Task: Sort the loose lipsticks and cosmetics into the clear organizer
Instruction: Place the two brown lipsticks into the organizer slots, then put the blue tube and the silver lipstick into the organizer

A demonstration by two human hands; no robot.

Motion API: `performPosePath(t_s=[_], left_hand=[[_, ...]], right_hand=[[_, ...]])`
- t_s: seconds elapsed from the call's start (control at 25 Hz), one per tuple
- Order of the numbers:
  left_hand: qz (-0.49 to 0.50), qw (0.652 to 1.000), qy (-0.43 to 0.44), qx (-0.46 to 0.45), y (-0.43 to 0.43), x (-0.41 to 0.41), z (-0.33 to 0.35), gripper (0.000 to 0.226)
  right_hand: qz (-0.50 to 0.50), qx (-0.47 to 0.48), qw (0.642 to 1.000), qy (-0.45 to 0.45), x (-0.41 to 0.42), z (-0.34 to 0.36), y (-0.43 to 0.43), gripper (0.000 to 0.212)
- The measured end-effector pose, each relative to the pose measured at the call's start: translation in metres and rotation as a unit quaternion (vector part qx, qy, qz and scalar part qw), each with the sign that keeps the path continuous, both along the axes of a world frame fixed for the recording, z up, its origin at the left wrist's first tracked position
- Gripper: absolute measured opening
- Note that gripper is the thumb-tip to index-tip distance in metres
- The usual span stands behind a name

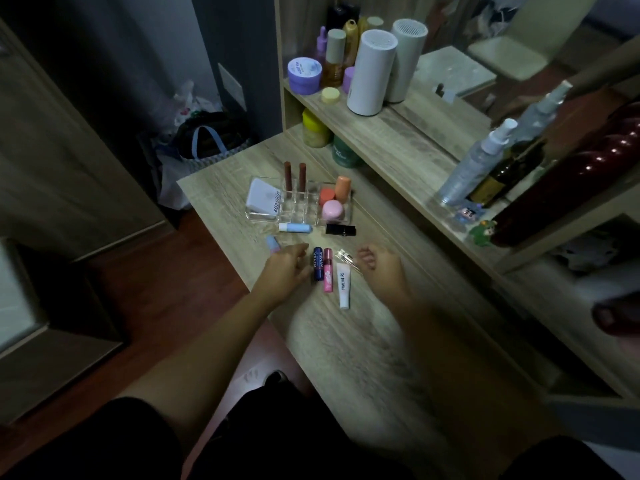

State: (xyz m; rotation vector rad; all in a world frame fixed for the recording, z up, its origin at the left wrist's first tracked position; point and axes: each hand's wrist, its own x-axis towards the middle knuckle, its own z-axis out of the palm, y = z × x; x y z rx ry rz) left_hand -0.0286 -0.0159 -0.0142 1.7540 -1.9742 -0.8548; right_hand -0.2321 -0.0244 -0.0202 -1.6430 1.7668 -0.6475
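The clear organizer [301,211] stands on the wooden table and holds a white compact [263,199], two brown lipsticks [294,174], and orange and pink pots [333,202]. In front of it lie a light-blue balm stick [295,227] and a black lipstick [340,229]. Nearer me lie a dark-blue lip balm [317,264], a pink lip balm [327,270], a white lip tube [344,285] and a small clear bottle [343,256]. My left hand [285,271] rests open beside the blue balm. My right hand [379,266] hovers right of the tube, fingers curled, holding nothing.
A small blue-and-pink item [272,244] lies at the table's left edge. The shelf behind carries jars and a white cylinder [370,72]; spray bottles [474,164] and a dark red object [571,174] stand on the right. Bags [204,136] sit on the floor to the left.
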Motion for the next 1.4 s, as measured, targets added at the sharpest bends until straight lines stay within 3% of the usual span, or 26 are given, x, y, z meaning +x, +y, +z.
performPosePath(t_s=[0.36, 0.56, 0.64, 0.84, 0.96, 1.08, 1.24, 1.4], left_hand=[[-0.038, 0.998, -0.039, -0.021, 0.041, -0.028, -0.02, 0.021], [0.13, 0.985, -0.053, -0.102, 0.036, -0.017, -0.022, 0.017], [0.188, 0.98, -0.043, -0.055, 0.025, -0.002, -0.023, 0.024], [0.138, 0.988, -0.05, 0.055, 0.0, 0.015, -0.029, 0.031], [0.159, 0.984, -0.039, 0.077, -0.007, 0.014, -0.027, 0.026], [0.173, 0.983, -0.017, 0.056, -0.007, 0.015, -0.018, 0.023], [0.265, 0.94, 0.207, 0.059, -0.022, 0.018, 0.015, 0.047], [0.288, 0.93, 0.228, -0.025, -0.07, 0.029, 0.04, 0.019]], right_hand=[[-0.009, -0.021, 0.996, 0.085, -0.003, -0.017, 0.016, 0.023], [0.011, 0.006, 0.993, 0.114, -0.004, -0.02, 0.009, 0.03], [0.023, 0.032, 0.993, 0.113, -0.003, -0.021, 0.003, 0.032], [0.04, 0.062, 0.99, 0.122, -0.001, -0.026, -0.006, 0.026], [0.045, 0.067, 0.987, 0.139, -0.001, -0.025, -0.007, 0.02], [0.028, 0.029, 0.997, 0.062, 0.005, -0.015, -0.011, 0.018], [-0.024, 0.025, 0.985, -0.17, 0.028, 0.014, -0.031, 0.028], [-0.057, -0.023, 0.96, -0.273, 0.053, 0.038, -0.07, 0.034]])
